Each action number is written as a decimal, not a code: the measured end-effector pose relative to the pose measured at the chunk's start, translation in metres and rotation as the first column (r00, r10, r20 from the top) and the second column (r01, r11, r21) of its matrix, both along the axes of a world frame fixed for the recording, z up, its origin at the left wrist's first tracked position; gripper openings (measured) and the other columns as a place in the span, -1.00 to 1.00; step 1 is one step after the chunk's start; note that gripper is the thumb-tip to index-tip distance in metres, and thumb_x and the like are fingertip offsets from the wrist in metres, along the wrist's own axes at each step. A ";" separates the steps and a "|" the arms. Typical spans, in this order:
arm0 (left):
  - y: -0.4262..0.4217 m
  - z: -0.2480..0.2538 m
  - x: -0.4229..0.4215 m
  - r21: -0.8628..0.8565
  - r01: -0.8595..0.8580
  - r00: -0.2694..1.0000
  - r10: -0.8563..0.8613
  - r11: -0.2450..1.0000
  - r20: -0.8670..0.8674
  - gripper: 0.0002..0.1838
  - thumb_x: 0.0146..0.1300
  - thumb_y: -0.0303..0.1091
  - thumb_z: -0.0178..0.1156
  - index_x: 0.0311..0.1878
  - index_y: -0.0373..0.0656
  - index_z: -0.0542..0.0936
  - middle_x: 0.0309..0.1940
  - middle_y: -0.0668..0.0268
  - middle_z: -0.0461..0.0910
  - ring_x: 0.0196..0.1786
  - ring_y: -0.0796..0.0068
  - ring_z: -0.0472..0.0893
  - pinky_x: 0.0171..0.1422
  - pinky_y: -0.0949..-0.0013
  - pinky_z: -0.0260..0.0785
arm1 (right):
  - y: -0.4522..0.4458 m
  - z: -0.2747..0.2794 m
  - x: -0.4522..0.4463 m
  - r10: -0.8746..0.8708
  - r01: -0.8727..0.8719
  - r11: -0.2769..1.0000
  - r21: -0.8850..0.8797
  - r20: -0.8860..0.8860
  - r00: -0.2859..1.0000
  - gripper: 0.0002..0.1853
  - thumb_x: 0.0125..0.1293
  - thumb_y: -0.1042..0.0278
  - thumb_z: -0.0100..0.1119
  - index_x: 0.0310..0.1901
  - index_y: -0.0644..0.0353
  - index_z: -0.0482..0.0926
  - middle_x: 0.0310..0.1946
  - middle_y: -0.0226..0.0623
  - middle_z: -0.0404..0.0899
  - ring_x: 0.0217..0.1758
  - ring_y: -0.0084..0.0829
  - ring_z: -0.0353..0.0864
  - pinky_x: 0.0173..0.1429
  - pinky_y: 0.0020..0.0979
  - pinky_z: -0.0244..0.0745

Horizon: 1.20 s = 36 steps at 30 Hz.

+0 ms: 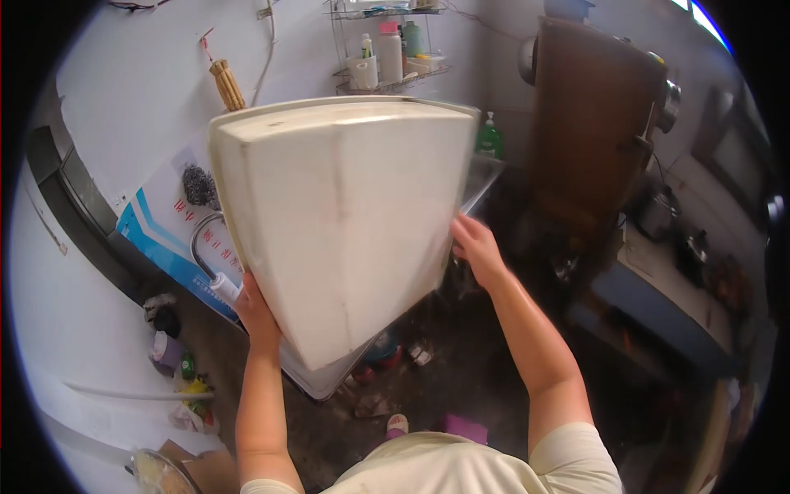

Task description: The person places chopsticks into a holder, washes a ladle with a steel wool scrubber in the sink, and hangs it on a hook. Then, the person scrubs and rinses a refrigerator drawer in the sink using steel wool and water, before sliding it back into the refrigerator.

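Observation:
A large off-white box-shaped bin, with faint brownish stains down its side, is raised in front of me and tilted. My left hand grips its lower left side, fingers partly hidden behind it. On the opposite side, my right hand holds the right edge with the fingers curled around it. Behind the bin, a metal sink shows only in part. A curved faucet with a white end stands close to my left hand. The bin's inside cannot be seen.
A wire rack with bottles and cups hangs on the back wall. A green soap bottle stands behind the sink. To the right are a brown cabinet and a counter with pots. Bags and small items lie at left.

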<state>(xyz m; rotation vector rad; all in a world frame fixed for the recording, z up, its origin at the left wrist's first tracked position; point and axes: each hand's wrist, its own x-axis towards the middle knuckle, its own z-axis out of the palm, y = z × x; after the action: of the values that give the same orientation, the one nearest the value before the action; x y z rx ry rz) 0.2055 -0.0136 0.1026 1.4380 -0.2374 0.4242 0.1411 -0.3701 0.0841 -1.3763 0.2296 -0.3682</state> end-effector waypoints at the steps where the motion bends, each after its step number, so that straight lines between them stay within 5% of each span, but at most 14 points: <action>1: 0.002 -0.005 0.008 0.032 -0.007 0.999 0.005 0.999 0.047 -0.52 0.30 0.06 -0.01 -0.36 -0.26 0.52 -0.51 0.36 0.53 -0.47 0.61 0.50 -0.42 0.51 0.33 | -0.008 0.001 -0.010 0.053 -0.054 0.998 0.040 0.023 0.998 -0.39 0.33 -0.09 -0.10 0.23 0.23 0.27 0.24 -0.22 0.24 0.35 -0.26 0.10 0.23 -0.04 0.16; 4: -0.001 -0.002 0.018 0.242 -0.068 0.974 0.013 0.968 0.225 -0.57 0.21 0.02 0.13 -0.54 -0.18 0.46 -0.65 0.40 0.45 -0.57 0.59 0.44 -0.53 0.48 0.22 | -0.031 0.009 -0.048 -0.034 -0.014 0.892 0.451 0.097 0.995 -0.17 0.21 -0.39 -0.18 0.26 0.21 0.20 0.21 -0.04 0.25 0.32 -0.09 0.16 0.23 0.18 0.12; 8: -0.038 0.027 -0.014 0.511 -0.229 0.748 -0.186 0.829 0.637 -0.51 0.01 0.08 0.29 -0.61 -0.14 0.37 -0.73 0.37 0.33 -0.66 0.43 0.38 -0.58 0.40 0.17 | -0.049 0.022 -0.128 0.024 -0.196 0.820 0.537 0.310 0.951 0.03 0.12 -0.53 -0.31 0.15 0.51 0.23 0.14 0.09 0.31 0.18 -0.10 0.35 0.28 -0.12 0.21; 9: -0.048 0.031 -0.014 0.486 -0.322 0.551 -0.258 0.812 0.794 -0.47 -0.03 0.18 0.27 -0.59 -0.13 0.39 -0.73 0.36 0.34 -0.70 0.33 0.35 -0.57 0.37 0.19 | -0.051 0.016 -0.148 -0.027 -0.080 0.819 0.568 0.179 0.984 0.02 0.12 -0.53 -0.29 0.14 0.50 0.25 0.14 0.08 0.31 0.18 -0.13 0.36 0.27 -0.13 0.22; 11: -0.061 0.041 -0.024 0.467 -0.411 0.256 -0.392 0.783 0.884 -0.44 -0.06 0.25 0.26 -0.57 -0.11 0.38 -0.74 0.41 0.30 -0.71 0.45 0.33 -0.57 0.43 0.19 | -0.051 -0.010 -0.180 -0.076 0.042 0.825 0.563 0.038 0.996 -0.01 0.12 -0.52 -0.26 0.13 0.46 0.29 0.13 0.02 0.35 0.17 -0.18 0.38 0.25 -0.17 0.25; 14: -0.071 0.036 -0.039 0.529 -0.314 0.143 -0.511 0.788 0.847 -0.42 -0.14 0.27 0.27 -0.57 -0.11 0.39 -0.75 0.42 0.29 -0.71 0.46 0.29 -0.54 0.47 0.18 | -0.014 -0.029 -0.213 -0.172 0.218 0.851 0.477 -0.138 0.975 -0.04 0.07 -0.56 -0.25 0.11 0.32 0.38 0.01 -0.18 0.49 0.08 -0.27 0.46 0.20 -0.23 0.31; 16: -0.067 0.029 -0.041 0.582 -0.319 0.084 -0.589 0.748 0.804 -0.43 -0.07 0.27 0.23 -0.55 -0.11 0.38 -0.74 0.45 0.28 -0.70 0.52 0.30 -0.50 0.50 0.21 | -0.006 -0.059 -0.229 -0.130 0.178 0.758 0.627 -0.122 0.984 -0.20 0.14 -0.38 -0.04 0.07 0.30 0.41 -0.06 -0.18 0.51 -0.02 -0.31 0.51 0.15 -0.25 0.36; 19: -0.068 0.018 -0.041 0.599 -0.245 -0.002 -0.618 0.762 0.786 -0.44 -0.04 0.26 0.22 -0.53 -0.11 0.38 -0.74 0.47 0.27 -0.70 0.56 0.28 -0.51 0.54 0.20 | 0.037 -0.060 -0.241 -0.233 0.370 0.834 0.410 -0.347 0.908 -0.46 0.10 0.13 0.22 0.05 0.31 0.40 -0.14 -0.17 0.50 -0.11 -0.31 0.53 0.07 -0.26 0.44; 23: -0.068 -0.001 -0.032 0.624 -0.158 -0.066 -0.639 0.765 0.766 -0.44 -0.01 0.27 0.19 -0.53 -0.09 0.37 -0.74 0.47 0.28 -0.70 0.58 0.27 -0.48 0.55 0.21 | 0.068 -0.063 -0.255 -0.368 0.509 0.768 0.388 -0.383 0.847 -0.36 -0.24 0.62 0.00 0.06 0.34 0.30 -0.17 -0.15 0.44 -0.14 -0.24 0.53 -0.02 -0.25 0.52; 30: -0.086 -0.036 -0.040 0.744 0.022 -0.137 -0.735 0.668 0.664 -0.44 0.18 0.26 -0.05 -0.62 -0.06 0.36 -0.73 0.45 0.32 -0.68 0.55 0.30 -0.46 0.54 0.23 | 0.090 -0.080 -0.298 -0.656 0.683 0.619 0.389 -0.223 0.721 -0.34 -0.27 0.66 -0.03 0.07 0.29 0.30 -0.16 -0.18 0.45 -0.14 -0.26 0.51 -0.01 -0.27 0.51; 36: -0.135 -0.053 -0.082 0.709 0.126 -0.151 -0.693 0.694 0.705 -0.49 0.35 0.01 -0.15 -0.70 -0.04 0.27 -0.75 0.44 0.28 -0.68 0.51 0.27 -0.51 0.54 0.16 | 0.080 -0.075 -0.350 -0.816 0.759 0.465 0.455 -0.112 0.567 -0.29 -0.29 0.73 -0.06 0.09 0.25 0.32 -0.15 -0.23 0.46 -0.13 -0.29 0.51 0.00 -0.29 0.49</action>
<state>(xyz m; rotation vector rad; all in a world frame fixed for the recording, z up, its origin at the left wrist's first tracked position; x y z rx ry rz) 0.1240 -0.1489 0.0495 1.0244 -2.1669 0.7975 -0.2092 -0.2897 0.0090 -0.6721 0.8283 -1.1149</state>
